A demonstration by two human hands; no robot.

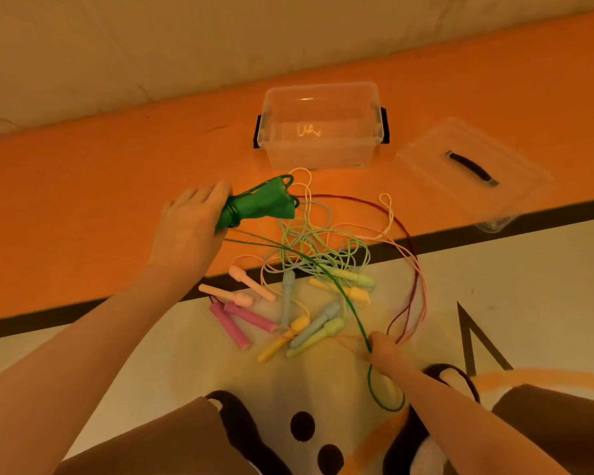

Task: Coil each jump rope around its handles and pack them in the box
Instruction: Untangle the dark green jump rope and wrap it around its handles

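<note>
**Green rope between two hands, box open behind**

Green handles [259, 204], a pair side by side, gripped at their near end by the left hand [189, 228]; fingers wrapped round them, back of hand up, forearm reaching forward from lower left; a few turns of green cord [326, 272] already lie round the handles; flared ends point right, toward the pile.

Cord runs taut from the handles down and right to the right hand [384, 349]; that hand is low, near the lap, fingers closed in a pinch on the cord; slack hangs below it in a loop; right forearm comes in from lower right.

Between the hands, on the floor: a tangle of pastel ropes [323, 248]; pink handles [251, 286], magenta handles [234, 320], blue handles [287, 296], yellow handles [343, 291], pale green ones too, all loose and overlapping; a dark red cord [405, 228] loops wide on the right.

Clear plastic box [319, 97] stands beyond the pile on the orange floor band, black clips at both ends; inside seems bare, though a pale squiggle shows through the wall; cannot tell what it is.

Lid [426, 159] lies flat just right of the box, black handle up.

No legible writing or labels.
</note>
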